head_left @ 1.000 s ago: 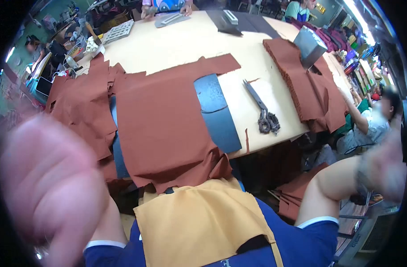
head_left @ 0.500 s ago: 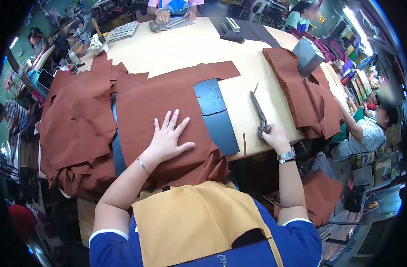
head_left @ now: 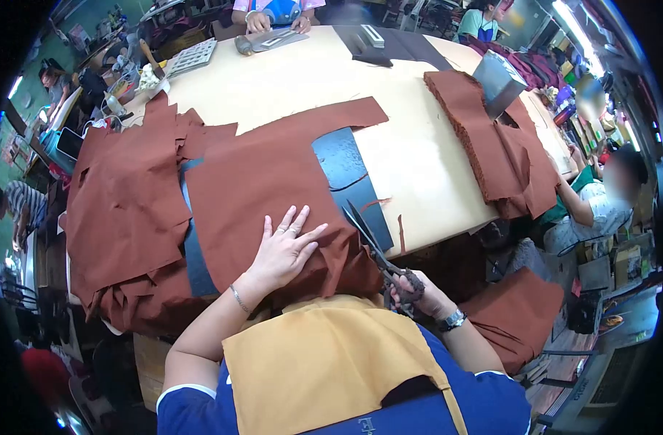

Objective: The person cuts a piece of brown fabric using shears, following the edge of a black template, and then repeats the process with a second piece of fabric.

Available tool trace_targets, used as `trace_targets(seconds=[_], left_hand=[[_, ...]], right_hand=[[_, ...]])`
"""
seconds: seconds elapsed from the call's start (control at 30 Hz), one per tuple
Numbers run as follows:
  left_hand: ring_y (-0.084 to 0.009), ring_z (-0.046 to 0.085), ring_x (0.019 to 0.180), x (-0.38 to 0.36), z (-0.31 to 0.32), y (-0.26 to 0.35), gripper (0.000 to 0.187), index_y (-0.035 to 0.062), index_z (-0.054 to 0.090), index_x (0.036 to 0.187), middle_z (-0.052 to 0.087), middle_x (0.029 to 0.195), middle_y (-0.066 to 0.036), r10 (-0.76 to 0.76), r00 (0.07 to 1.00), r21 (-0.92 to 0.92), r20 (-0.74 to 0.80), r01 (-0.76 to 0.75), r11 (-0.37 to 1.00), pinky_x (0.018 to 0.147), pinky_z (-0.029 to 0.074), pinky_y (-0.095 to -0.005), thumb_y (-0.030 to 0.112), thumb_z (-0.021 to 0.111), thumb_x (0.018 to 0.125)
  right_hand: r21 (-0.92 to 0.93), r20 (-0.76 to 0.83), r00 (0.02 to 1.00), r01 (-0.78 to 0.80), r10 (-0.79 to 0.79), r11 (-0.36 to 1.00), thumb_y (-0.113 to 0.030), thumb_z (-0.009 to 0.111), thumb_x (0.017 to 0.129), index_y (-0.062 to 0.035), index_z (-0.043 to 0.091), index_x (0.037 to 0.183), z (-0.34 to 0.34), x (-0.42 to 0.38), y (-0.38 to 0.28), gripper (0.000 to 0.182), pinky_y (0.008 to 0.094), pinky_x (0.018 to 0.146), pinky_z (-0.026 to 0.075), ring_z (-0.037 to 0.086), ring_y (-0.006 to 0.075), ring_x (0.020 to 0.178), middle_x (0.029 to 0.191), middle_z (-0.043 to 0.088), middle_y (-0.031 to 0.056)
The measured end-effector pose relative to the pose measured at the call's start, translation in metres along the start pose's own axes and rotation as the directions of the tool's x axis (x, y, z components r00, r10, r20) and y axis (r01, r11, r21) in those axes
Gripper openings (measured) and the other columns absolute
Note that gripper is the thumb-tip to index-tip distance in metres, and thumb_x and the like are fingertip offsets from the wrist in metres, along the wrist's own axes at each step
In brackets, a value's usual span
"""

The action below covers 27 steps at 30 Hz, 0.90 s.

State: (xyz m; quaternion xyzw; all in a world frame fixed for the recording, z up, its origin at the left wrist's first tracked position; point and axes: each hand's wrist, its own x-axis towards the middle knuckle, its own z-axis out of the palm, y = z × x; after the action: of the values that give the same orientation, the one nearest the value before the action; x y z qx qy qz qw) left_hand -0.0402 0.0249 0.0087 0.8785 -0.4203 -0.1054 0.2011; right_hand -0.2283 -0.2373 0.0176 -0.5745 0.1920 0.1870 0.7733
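Fabric pile left, metal block (on brown stack) beyond scissors.

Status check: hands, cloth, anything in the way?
Left hand spread on brown cloth. Right hand gripping scissors by cloth's right edge. Cloth bunched near scissors; no obvious obstruction.

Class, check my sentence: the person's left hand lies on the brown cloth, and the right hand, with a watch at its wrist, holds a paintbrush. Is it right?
Not quite: the head view shows the right hand holding scissors, not a paintbrush. The left hand does lie on the brown cloth, and the watch is correct.
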Motion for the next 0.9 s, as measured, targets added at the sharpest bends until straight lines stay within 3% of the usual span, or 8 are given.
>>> trace_targets(seconds=[0.03, 0.2, 0.3, 0.33, 0.43, 0.5, 0.6, 0.9], left_hand=[[-0.0344, 0.017, 0.144, -0.003, 0.001, 0.001, 0.042, 0.0287, 0.044, 0.141, 0.023, 0.155, -0.011, -0.003, 1.000, -0.024, 0.002, 0.003, 1.000, 0.110, 0.009, -0.0644, 0.030, 0.042, 0.099], [-0.0328, 0.018, 0.144, -0.014, 0.002, 0.015, 0.042, 0.0237, 0.046, 0.140, 0.023, 0.155, -0.012, 0.002, 1.000, -0.085, 0.006, -0.002, 0.996, 0.111, 0.008, -0.0628, 0.026, 0.042, 0.098], [-0.0314, 0.028, 0.140, -0.024, -0.064, 0.022, 0.041, 0.0152, 0.047, 0.138, 0.036, 0.149, -0.014, 0.082, 0.967, -0.051, -0.240, -0.097, 0.994, 0.110, 0.015, -0.0599, 0.022, 0.043, 0.098], [-0.0340, 0.043, 0.129, -0.036, -0.110, 0.029, 0.033, 0.0052, 0.059, 0.120, 0.050, 0.135, -0.017, 0.112, 0.881, -0.122, -0.460, -0.187, 0.975, 0.111, 0.022, -0.0529, 0.021, 0.053, 0.091], [-0.0339, 0.043, 0.130, -0.069, -0.208, 0.042, 0.034, 0.0054, 0.059, 0.120, 0.049, 0.135, -0.017, 0.339, 0.650, 0.017, -0.680, -0.449, 0.894, 0.111, 0.022, -0.0529, 0.022, 0.053, 0.091], [-0.0339, 0.042, 0.130, -0.076, -0.233, 0.056, 0.034, 0.0054, 0.058, 0.121, 0.049, 0.136, -0.017, 0.578, 0.633, 0.163, -0.514, -0.590, 0.791, 0.111, 0.022, -0.0529, 0.022, 0.054, 0.091], [-0.0338, 0.042, 0.130, -0.068, -0.236, 0.077, 0.035, 0.0056, 0.058, 0.121, 0.049, 0.136, -0.017, 0.759, 0.599, 0.245, -0.255, -0.719, 0.650, 0.111, 0.022, -0.0529, 0.022, 0.054, 0.091], [-0.0336, 0.040, 0.131, -0.055, -0.228, 0.096, 0.037, 0.0059, 0.056, 0.123, 0.048, 0.137, -0.017, 0.821, 0.565, 0.268, -0.082, -0.781, 0.564, 0.111, 0.022, -0.0530, 0.024, 0.054, 0.091]], right_hand=[[0.030, 0.006, 1.000, 0.004, -0.004, 1.000, -0.050, 0.067, 0.084, -0.0030, 0.058, 0.093, 0.003, 0.004, 0.003, 0.049, 0.0279, 0.064, 0.052, 0.059, 0.0125, 0.066, 0.079, 0.059, 0.0027], [0.104, 0.077, 0.996, 0.031, -0.040, 0.994, -0.043, 0.063, 0.090, -0.0038, 0.057, 0.094, 0.010, 0.027, 0.006, 0.040, 0.0263, 0.063, 0.052, 0.058, 0.0095, 0.068, 0.081, 0.058, 0.0015], [0.095, 0.039, 0.999, 0.033, -0.037, 0.995, -0.039, 0.064, 0.090, -0.0045, 0.058, 0.092, 0.016, 0.033, 0.003, 0.035, 0.0257, 0.064, 0.052, 0.057, 0.0080, 0.068, 0.080, 0.058, 0.0009], [0.079, 0.047, 0.997, 0.053, -0.056, 0.996, -0.036, 0.064, 0.091, -0.0049, 0.058, 0.092, 0.017, 0.035, 0.003, 0.032, 0.0255, 0.063, 0.052, 0.057, 0.0075, 0.067, 0.079, 0.058, 0.0004], [0.021, 0.077, 0.996, 0.054, -0.055, 0.998, -0.027, 0.064, 0.092, -0.0073, 0.058, 0.090, 0.014, 0.037, 0.006, 0.021, 0.0232, 0.061, 0.049, 0.054, 0.0049, 0.065, 0.075, 0.057, -0.0028], [-0.039, 0.082, 0.995, 0.063, -0.060, 0.997, -0.028, 0.063, 0.092, -0.0084, 0.058, 0.089, 0.015, 0.037, 0.003, 0.021, 0.0218, 0.059, 0.046, 0.053, 0.0043, 0.064, 0.073, 0.055, -0.0038], [-0.090, 0.077, 0.996, 0.042, -0.035, 0.995, -0.029, 0.062, 0.092, -0.0102, 0.056, 0.086, 0.015, 0.035, 0.001, 0.021, 0.0200, 0.058, 0.041, 0.050, 0.0034, 0.063, 0.072, 0.054, -0.0051], [-0.144, 0.072, 0.997, 0.038, -0.027, 0.989, -0.034, 0.064, 0.092, -0.0118, 0.055, 0.083, 0.016, 0.034, -0.001, 0.025, 0.0207, 0.057, 0.041, 0.050, 0.0034, 0.062, 0.069, 0.053, -0.0060]])
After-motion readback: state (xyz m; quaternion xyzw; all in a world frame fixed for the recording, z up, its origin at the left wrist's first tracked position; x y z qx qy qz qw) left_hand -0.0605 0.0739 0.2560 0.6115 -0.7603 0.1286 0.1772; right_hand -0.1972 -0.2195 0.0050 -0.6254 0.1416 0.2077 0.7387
